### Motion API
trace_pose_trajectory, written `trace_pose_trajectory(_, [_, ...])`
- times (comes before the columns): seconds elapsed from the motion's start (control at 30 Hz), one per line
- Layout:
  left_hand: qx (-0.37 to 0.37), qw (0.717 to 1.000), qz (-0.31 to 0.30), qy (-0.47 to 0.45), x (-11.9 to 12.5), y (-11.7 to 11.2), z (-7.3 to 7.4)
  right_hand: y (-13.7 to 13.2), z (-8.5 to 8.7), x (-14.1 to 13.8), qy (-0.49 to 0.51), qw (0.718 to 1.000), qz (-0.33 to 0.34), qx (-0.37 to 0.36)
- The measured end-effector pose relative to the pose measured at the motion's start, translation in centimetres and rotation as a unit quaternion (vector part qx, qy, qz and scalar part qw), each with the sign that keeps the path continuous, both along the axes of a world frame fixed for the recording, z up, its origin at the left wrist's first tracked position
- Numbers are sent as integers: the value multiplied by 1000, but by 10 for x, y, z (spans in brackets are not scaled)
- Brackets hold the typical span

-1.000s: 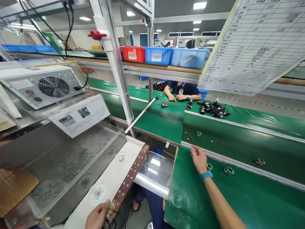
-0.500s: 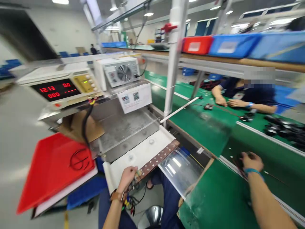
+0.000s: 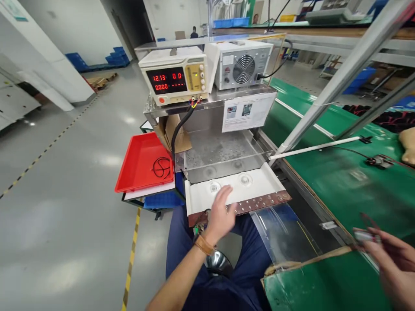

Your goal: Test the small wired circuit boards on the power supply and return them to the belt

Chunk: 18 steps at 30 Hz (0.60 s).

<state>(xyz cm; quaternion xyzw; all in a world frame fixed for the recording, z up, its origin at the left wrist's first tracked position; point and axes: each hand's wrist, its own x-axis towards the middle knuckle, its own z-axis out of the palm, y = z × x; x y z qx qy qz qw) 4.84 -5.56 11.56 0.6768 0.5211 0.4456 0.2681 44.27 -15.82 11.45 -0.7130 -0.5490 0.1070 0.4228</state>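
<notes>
My left hand is open, thumb apart from the fingers. It hovers over the brown strip with metal-ringed holes along the front of a white tray. Two clear round pieces lie in the tray. Loose wires hang by the strip's left end, partly behind my hand. At the right edge, my right hand pinches a small silvery part with a dark reddish wire. Motion blur hides its exact kind. It is above the green mat.
A power supply with red digits and a grey fan-fronted box stand behind the tray. A red bin holding a black cable is at left. A slanted metal post rises at right. Another person's hand shows at the right edge.
My view has swung left. My left hand has opened and lifted from the strip's left end. My right hand has come up off the bench, holding the small part.
</notes>
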Motion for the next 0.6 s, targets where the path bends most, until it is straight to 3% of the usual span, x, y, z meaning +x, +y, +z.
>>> trace_pose_trajectory(0.07, [70,994,-58,61,18,-26,22,8,29,-47,6,992,117,-57])
trace_pose_trajectory(0.13, [131,979,-104,118,26,-47,38,17,57,-89,-6,956,272,-108])
trace_pose_trajectory(0.2, [150,970,-120,149,22,-60,46,28,77,-125,-22,909,395,-128])
trace_pose_trajectory(0.27, [131,977,-90,140,7,-66,46,41,86,-151,-29,872,470,-131])
trace_pose_trajectory(0.33, [94,988,-35,117,-17,-68,40,58,83,-170,-35,861,490,-128])
trace_pose_trajectory(0.4, [47,992,19,116,-46,-70,31,75,70,-182,-49,879,460,-118])
trace_pose_trajectory(0.47, [-16,988,56,142,-79,-75,24,93,49,-192,-66,897,424,-108])
trace_pose_trajectory(0.6, [-143,965,107,193,-137,-93,10,122,5,-211,-78,906,399,-116])
